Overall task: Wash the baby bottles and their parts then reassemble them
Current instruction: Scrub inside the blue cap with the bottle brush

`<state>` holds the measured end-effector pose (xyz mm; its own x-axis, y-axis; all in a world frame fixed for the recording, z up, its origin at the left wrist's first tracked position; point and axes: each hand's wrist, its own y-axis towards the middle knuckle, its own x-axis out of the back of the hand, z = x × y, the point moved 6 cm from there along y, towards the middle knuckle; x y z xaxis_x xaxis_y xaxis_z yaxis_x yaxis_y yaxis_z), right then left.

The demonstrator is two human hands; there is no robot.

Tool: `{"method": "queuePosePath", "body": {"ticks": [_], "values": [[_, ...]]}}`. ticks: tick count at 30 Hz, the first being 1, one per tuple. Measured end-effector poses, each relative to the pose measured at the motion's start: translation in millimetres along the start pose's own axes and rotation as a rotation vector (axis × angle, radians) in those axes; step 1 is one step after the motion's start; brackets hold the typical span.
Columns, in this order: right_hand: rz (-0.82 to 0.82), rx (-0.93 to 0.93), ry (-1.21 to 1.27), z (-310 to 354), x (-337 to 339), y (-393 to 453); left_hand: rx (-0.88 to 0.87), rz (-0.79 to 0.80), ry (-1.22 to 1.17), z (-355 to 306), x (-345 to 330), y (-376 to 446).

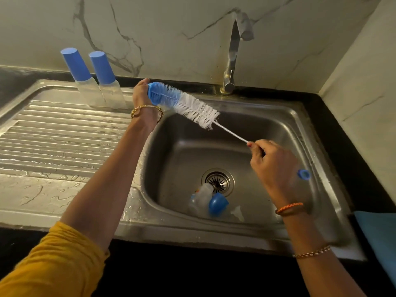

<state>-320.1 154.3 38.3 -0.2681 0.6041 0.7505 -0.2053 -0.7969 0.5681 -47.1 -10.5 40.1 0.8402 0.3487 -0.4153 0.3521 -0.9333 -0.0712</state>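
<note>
Head view, sink seen from above. Centre frame: bottle brush [188,106] held across the basin w/ both hands. Left hand [141,93] cups the blue bristle end, fingers curled round it; right hand [272,161] pinches the twisted-wire stem, fingers closed tight on it. A small blue piece [303,174] shows behind the right hand, prob. the brush's handle end; can't say for sure.

Upper left: two capped baby bottles [100,82], blue caps on, upright side by side on the drainboard [53,136] against the wall. These look assembled, judged done. The wet drainboard fits that.

Lower centre, in the sink basin [278,129] just by the drain [218,181]: one clear bottle body [200,199] lying down, a blue cap [218,204] touching it, a clear nipple [237,213] just beside. Judged still to wash, rinse & reassemble, so approx. two of three bottles finished.

Upper right: tap [232,54], no water running.

Unclear: any collar ring under the bottle; coloured print on the bottle unreadable. Blue cloth [379,236] cut off at right edge.
</note>
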Motion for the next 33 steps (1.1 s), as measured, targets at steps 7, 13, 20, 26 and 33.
{"method": "queuePosePath", "body": {"ticks": [7,13,20,26,33], "values": [[1.158,-0.753,0.926,-1,-51,-42,-0.096,0.112,0.123,-3,-5,-2],[0.445,-0.177,0.446,-7,-20,-3,-0.016,0.025,0.205,2,5,8],[0.292,-0.254,0.388,-10,-18,-3,-0.048,0.022,0.162,2,3,5],[0.898,-0.715,0.82,-16,-42,-28,-0.035,0.041,0.169,6,-2,2],[-0.051,-0.034,0.02,-4,0,-9,0.004,-0.03,0.143,4,-4,1]]}}
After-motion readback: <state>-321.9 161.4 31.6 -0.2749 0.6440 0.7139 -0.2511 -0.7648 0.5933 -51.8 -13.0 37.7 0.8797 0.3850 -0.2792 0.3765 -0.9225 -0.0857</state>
